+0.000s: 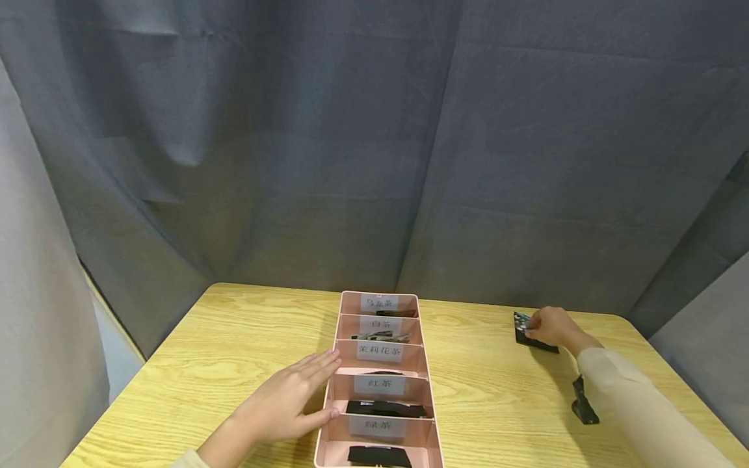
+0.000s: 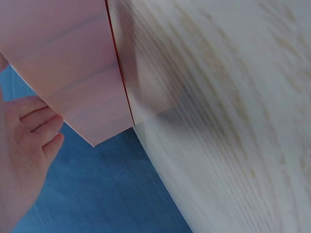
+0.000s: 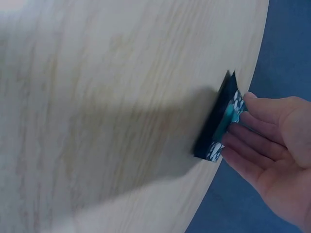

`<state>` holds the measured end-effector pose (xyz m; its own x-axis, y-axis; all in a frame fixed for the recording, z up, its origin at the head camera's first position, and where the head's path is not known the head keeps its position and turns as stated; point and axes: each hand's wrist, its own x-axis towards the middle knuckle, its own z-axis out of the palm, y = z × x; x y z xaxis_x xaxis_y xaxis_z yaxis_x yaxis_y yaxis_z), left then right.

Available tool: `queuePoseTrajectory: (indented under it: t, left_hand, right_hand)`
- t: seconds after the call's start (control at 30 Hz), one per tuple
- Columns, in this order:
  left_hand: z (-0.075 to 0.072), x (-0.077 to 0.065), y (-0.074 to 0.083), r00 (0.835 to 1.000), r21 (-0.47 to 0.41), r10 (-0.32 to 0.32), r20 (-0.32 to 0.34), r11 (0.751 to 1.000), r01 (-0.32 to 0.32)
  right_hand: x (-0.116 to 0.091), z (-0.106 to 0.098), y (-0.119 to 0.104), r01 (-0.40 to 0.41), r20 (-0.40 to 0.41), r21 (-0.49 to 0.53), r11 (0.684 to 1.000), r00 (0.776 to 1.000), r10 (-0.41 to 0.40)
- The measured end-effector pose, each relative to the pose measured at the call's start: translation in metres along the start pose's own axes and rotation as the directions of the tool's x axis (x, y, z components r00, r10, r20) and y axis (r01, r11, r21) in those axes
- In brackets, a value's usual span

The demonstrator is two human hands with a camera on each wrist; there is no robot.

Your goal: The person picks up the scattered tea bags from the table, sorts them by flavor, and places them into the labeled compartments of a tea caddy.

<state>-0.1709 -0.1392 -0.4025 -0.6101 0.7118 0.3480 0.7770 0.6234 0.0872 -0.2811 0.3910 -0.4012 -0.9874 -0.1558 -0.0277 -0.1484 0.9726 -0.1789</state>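
Note:
A pale pink divided box (image 1: 329, 390) stands lengthwise on the table, with Chinese tea labels on its compartments. My left hand (image 1: 292, 396) rests against its left side, fingers extended and fingertips at the rim; the left wrist view shows the box's outer wall beside the fingers. Far to the right, my right hand (image 1: 550, 326) pinches a dark tea sachet (image 3: 216, 121) with a white and teal print, its fingers bent at the printed face. The sachet is close over the table near the back edge. Another black sachet (image 1: 583, 402) lies near the right forearm.
Black sachets (image 1: 380, 456) lie in the front compartments, and narrow patterned ones (image 1: 383, 337) in a rear compartment. The wooden table (image 1: 486, 403) has rounded back corners. A grey curtain (image 1: 328, 162) hangs behind it.

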Motion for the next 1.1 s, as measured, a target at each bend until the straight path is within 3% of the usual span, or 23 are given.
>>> queuePoseTrajectory:
  t: [0.27,0.83,1.1]
  left_hand:
    - [-0.001,0.001,0.000,1.000,0.009,0.006,-0.006,1.000,-0.006]
    - [0.001,-0.002,0.003,1.000,0.007,-0.021,0.000,1.000,0.021]
    - [0.001,-0.001,0.002,1.000,0.002,-0.012,-0.011,1.000,0.012]
  right_hand:
    - [-0.006,0.005,-0.006,0.025,-0.017,0.022,0.999,1.000,-0.025]
    - [-0.024,0.016,-0.076,0.161,-0.006,0.051,0.986,0.987,-0.161]
    - [-0.027,0.014,-0.091,0.181,0.015,0.049,0.982,0.983,-0.182]
